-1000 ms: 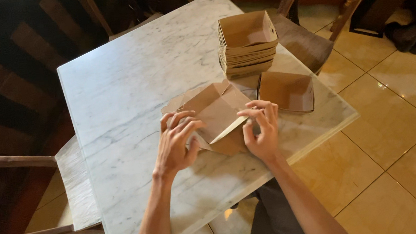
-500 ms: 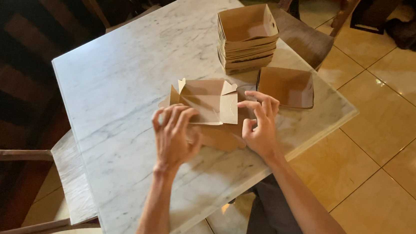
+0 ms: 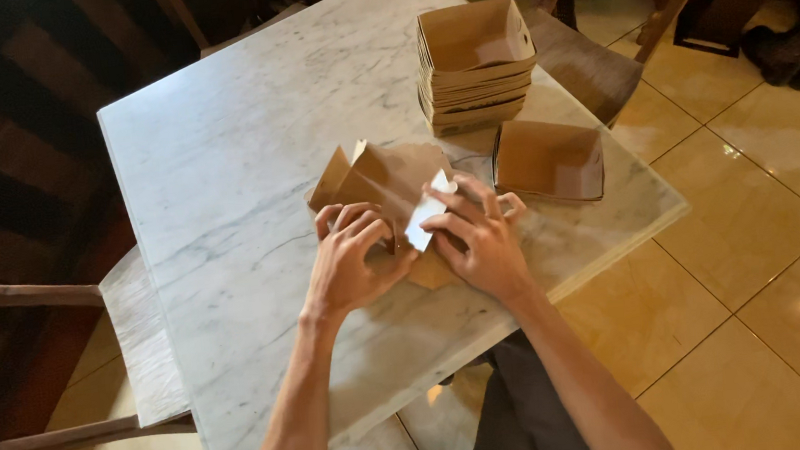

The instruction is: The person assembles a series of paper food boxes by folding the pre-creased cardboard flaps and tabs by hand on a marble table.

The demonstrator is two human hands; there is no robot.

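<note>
— Step in hand? 
— Folding a flat brown cardboard blank [image 3: 387, 183] into a tray, by the look of it. Lying near the middle of the table's [image 3: 222, 173] near edge, far flaps already standing up, near side still flat.

— Left hand [image 3: 350, 263]? 
— Fingers curled, pressing down on the blank's near left part. Grasping or only pinning it: cannot tell.

— Right hand [image 3: 478, 237]? 
— Pinching a pale flap [image 3: 426, 215] of the same blank, thumb beneath, fingers spread over it.

— Next move, as a judgement? 
— Probably tucking that flap against the side wall; calls for holding the base flat and creasing cleanly, not tearing the corner.

— Containers? 
— One finished tray [image 3: 549, 159] just right of the blank, toward the right edge, empty. Beyond it, near the far right corner, a stack of trays [image 3: 475, 64] nested one in another; top one empty too.

— Anything else? 
— Wooden chair [image 3: 140, 335] beside the left edge.
</note>
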